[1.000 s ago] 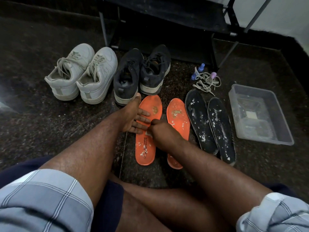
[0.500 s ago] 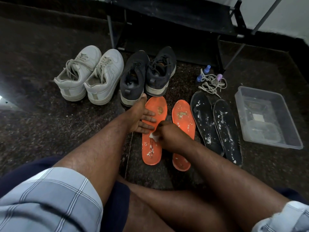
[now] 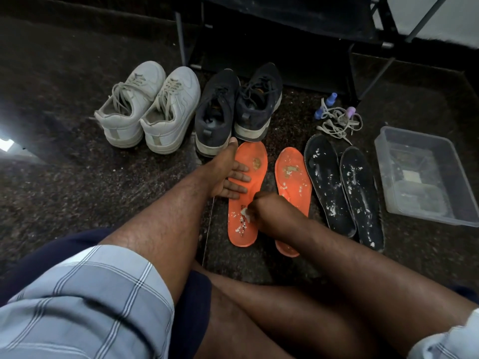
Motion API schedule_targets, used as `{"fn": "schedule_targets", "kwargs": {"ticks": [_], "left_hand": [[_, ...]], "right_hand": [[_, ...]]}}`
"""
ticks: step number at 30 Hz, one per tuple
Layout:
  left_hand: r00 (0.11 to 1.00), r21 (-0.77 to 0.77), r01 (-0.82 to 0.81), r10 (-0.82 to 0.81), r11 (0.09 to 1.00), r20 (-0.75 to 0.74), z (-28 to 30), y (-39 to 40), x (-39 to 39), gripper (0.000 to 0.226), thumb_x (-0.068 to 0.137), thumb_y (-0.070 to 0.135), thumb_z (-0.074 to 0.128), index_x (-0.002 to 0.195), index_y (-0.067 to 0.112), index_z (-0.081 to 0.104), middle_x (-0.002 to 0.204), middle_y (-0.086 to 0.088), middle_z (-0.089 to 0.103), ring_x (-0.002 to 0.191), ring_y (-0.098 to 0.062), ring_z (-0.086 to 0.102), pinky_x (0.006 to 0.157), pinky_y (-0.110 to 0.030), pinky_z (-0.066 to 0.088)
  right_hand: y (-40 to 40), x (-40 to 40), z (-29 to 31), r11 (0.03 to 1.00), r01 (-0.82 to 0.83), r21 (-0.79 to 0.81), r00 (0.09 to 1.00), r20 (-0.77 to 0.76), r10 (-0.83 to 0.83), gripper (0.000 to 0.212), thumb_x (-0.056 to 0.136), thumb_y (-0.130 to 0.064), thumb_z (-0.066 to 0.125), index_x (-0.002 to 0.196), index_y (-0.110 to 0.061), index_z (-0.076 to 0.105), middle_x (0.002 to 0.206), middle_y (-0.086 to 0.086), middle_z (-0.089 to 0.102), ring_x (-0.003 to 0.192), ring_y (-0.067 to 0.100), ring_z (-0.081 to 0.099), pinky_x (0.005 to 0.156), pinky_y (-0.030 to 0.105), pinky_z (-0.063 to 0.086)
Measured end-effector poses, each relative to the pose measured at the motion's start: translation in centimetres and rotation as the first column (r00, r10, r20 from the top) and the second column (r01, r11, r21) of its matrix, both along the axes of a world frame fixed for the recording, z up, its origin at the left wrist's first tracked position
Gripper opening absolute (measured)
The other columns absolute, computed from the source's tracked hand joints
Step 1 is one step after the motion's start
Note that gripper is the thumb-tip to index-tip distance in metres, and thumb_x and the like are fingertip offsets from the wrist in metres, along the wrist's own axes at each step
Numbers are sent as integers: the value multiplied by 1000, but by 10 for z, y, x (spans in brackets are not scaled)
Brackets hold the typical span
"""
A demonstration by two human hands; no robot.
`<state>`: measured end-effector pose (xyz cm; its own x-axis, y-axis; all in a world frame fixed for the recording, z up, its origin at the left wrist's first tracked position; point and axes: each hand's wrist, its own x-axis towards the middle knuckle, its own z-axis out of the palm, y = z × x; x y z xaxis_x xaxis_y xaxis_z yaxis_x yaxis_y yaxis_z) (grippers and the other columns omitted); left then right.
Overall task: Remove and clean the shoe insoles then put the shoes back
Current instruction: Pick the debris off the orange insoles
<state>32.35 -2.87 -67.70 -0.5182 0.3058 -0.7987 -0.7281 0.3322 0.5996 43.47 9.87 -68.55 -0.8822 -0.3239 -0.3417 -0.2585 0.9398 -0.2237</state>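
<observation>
Orange insole (image 3: 246, 193): lying centre frame on the floor.
Left hand (image 3: 228, 174): flat fingers pressing it down.
Right hand (image 3: 269, 211): grip pinching a white wipe (image 3: 245, 212), sliding heelward since a second ago.
Meaning: cleaning is progressing.

Matt orange insoles (image 3: 248, 161), clear plastic tub (image 3: 404, 203)

One view only, from a camera worn on the head of a seated person, facing forward and steeply down over the knees to the floor (image 3: 77, 177). Wide-angle lens: forearms fill the near foreground at close range, the insoles (image 3: 248, 177) lie mid-frame, the shoes (image 3: 191, 110) beyond, and a rack (image 3: 285, 27) bounds the top edge.
</observation>
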Motion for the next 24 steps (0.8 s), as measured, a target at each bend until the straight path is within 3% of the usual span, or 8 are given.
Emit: {"fn": "schedule_targets", "kwargs": {"ticks": [2, 6, 12, 15, 18, 22, 24], "left_hand": [[1000, -3, -3, 3, 1000, 2, 0, 0, 0, 94, 90, 81, 15, 126, 8, 62, 113, -13, 70, 99, -38, 69, 92, -52, 53], [1000, 4, 4, -4, 1000, 2, 0, 0, 0, 94, 90, 81, 14, 127, 8, 61, 114, -13, 70, 99, -37, 69, 91, -50, 54], [1000, 7, 8, -8, 1000, 5, 0, -1, -1, 95, 89, 81, 14, 128, 8, 61, 116, -13, 69, 102, -37, 68, 95, -53, 52], [1000, 4, 10, -10, 1000, 9, 1, 0, -1, 95, 89, 81, 14, 129, 8, 60, 115, -13, 69, 101, -37, 68, 96, -53, 51], [1000, -1, 8, -8, 1000, 5, 2, 0, 0, 94, 90, 81, 15, 129, 8, 60, 115, -12, 69, 101, -37, 68, 96, -52, 51], [1000, 4, 2, -2, 1000, 5, 1, -1, -1, 94, 90, 80, 16, 128, 7, 61, 114, -13, 69, 101, -38, 68, 94, -53, 52], [1000, 6, 3, -3, 1000, 6, 1, -1, -1, 94, 90, 81, 16, 128, 8, 61, 114, -13, 69, 101, -38, 68, 94, -53, 53]], "right_hand": [[2, 3, 1, 1000, 0, -28, 1000, 10, 0, 19, 93, -18, 57, 100, -15, 74, 99, 5, 63, 91, 20, 60, 69, 17, 28], [1, -4, -4, 983, 109, -145, 990, -69, -120, 19, 93, -23, 60, 95, -12, 75, 97, 8, 61, 87, 25, 62, 80, 26, 45], [-2, 6, 2, 997, 57, -54, 998, 14, -57, 21, 87, -17, 62, 104, -15, 74, 101, 7, 65, 91, 25, 63, 80, 31, 49], [-2, 0, 3, 981, 132, -140, 989, -54, -141, 20, 88, -17, 62, 104, -14, 73, 104, 9, 65, 92, 26, 64, 84, 34, 49], [-2, -1, 6, 987, 125, -102, 989, -66, -132, 21, 89, -18, 60, 106, -14, 72, 104, 8, 67, 95, 26, 64, 84, 32, 48], [0, 12, 7, 996, 75, -43, 996, 42, -73, 17, 87, -18, 62, 98, -14, 74, 98, 6, 71, 92, 24, 65, 80, 31, 50], [1, 8, 4, 986, 136, -98, 990, -11, -138, 14, 87, -16, 62, 92, -13, 74, 97, 6, 70, 89, 24, 66, 76, 28, 50]]}}
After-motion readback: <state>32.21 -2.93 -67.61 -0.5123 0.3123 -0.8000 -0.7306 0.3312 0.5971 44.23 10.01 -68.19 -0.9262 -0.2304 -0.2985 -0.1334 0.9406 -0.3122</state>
